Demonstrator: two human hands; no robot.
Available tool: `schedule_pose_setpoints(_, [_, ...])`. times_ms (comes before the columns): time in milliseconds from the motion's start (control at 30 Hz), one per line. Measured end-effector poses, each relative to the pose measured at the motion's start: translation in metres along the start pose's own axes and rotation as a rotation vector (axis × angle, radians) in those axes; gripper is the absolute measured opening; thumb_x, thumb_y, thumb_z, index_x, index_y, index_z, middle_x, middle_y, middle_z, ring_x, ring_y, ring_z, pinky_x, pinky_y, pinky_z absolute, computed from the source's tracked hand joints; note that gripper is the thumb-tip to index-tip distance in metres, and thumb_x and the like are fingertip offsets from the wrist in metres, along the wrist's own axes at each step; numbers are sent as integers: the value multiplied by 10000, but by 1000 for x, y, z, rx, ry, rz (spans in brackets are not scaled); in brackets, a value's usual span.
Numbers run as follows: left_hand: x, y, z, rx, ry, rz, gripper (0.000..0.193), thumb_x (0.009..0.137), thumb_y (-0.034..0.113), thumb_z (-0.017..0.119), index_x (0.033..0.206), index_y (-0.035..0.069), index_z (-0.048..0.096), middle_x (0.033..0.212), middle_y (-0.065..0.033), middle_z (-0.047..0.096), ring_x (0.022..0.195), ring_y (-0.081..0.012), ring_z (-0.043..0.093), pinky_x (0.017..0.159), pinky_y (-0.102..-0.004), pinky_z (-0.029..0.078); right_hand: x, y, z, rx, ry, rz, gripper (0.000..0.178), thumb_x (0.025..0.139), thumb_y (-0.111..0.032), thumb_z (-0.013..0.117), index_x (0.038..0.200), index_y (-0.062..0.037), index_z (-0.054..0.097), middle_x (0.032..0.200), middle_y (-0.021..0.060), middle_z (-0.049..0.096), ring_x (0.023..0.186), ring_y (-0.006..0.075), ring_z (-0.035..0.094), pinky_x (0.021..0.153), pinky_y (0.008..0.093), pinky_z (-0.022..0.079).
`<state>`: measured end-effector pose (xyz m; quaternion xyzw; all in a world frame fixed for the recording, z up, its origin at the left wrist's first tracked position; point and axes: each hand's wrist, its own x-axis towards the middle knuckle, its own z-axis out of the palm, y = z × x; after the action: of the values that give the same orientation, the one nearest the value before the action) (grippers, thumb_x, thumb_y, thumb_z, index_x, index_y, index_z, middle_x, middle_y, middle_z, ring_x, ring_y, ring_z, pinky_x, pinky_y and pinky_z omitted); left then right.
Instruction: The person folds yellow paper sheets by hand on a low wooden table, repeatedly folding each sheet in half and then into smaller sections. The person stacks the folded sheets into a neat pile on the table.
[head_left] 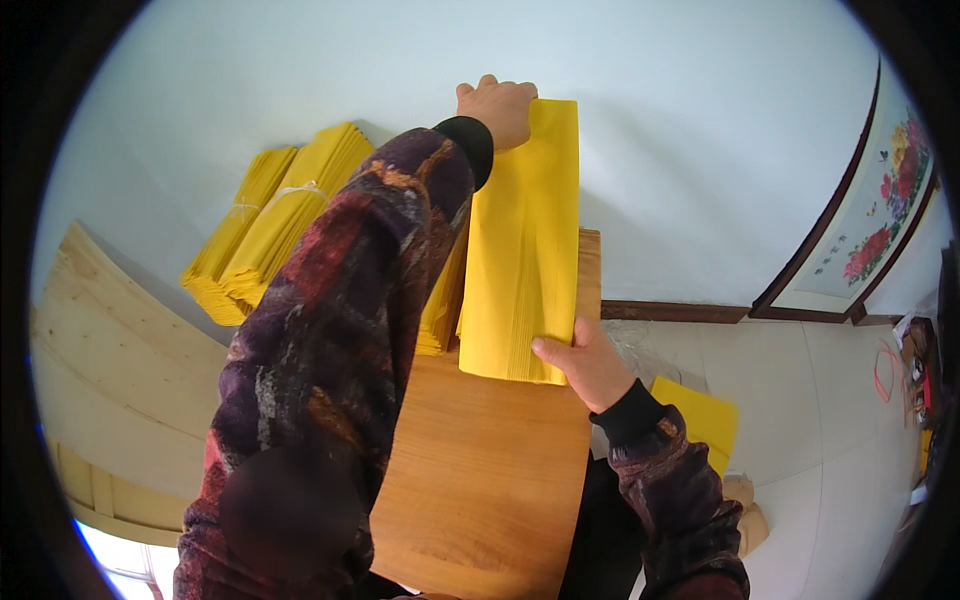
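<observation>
A long stack of yellow paper sheets (522, 240) lies lengthwise over the far part of the wooden table (490, 470). My left hand (498, 110) is closed on its far left corner, near the wall, with part of the fingers hidden. At the near right corner, my right hand (592, 366) grips the stack, thumb on top and fingers out of sight along the side. Fine sheet edges show as lines near the thumb. More yellow paper (440, 305) sits just left of the stack, partly covered by my left sleeve.
Tied bundles of yellow paper (295, 215) stand at the left against the white wall (660, 120). A curved pale wooden board (120, 340) is at the far left. Right of the table, a yellow sheet or packet (705, 415) lies low. A framed flower picture (850, 230) is at the right.
</observation>
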<state>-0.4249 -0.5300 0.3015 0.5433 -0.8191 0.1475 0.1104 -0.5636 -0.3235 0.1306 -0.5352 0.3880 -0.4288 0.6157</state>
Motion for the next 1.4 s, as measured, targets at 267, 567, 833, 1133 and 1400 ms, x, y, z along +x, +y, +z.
schedule_pose_setpoints(267, [29, -15, 81, 59, 87, -81, 470, 782, 51, 530, 1239, 159, 543, 1180, -63, 626, 1152, -309, 494, 936, -500, 352, 47, 9, -13, 311, -96, 20, 265, 901, -61, 577, 1138, 57, 566, 1027, 87, 646, 896, 149, 616, 737, 297, 528])
schedule_pose_setpoints(567, [-21, -37, 124, -487, 178, 96, 616, 801, 102, 579, 1388, 48, 399, 1400, -198, 439, 1318, -370, 380, 1075, -451, 346, 52, 4, -13, 216, -93, 232, 290, 918, -115, 586, 1180, 5, 558, 1078, 78, 642, 920, 163, 641, 715, 328, 556])
schedule_pose_setpoints(833, [-168, -12, 96, -1232, -84, -260, 564, 847, 40, 564, 1380, -33, 394, 1237, -189, 567, 1132, -253, 557, 961, -319, 437, 50, -8, -3, 173, -40, 267, 326, 925, -191, 599, 1232, -99, 538, 1159, 21, 617, 1031, 160, 598, 773, 405, 524])
schedule_pose_setpoints(1133, [-181, 5, 100, -1152, -94, -402, 484, 831, -24, 593, 1300, -45, 478, 1166, -150, 585, 996, -188, 594, 831, -280, 499, 59, -7, -17, -601, 132, 57, 340, 906, -241, 603, 1083, 48, 580, 955, 143, 670, 887, 247, 651, 743, 352, 512])
schedule_pose_setpoints(1400, [-186, 7, 107, -1258, -58, -536, 440, 821, 8, 596, 1254, -31, 522, 1083, -143, 569, 948, -199, 570, 804, -299, 488, 69, 16, -14, -887, 370, -103, 294, 876, -250, 595, 973, 26, 566, 965, 258, 639, 931, 421, 606, 794, 493, 476])
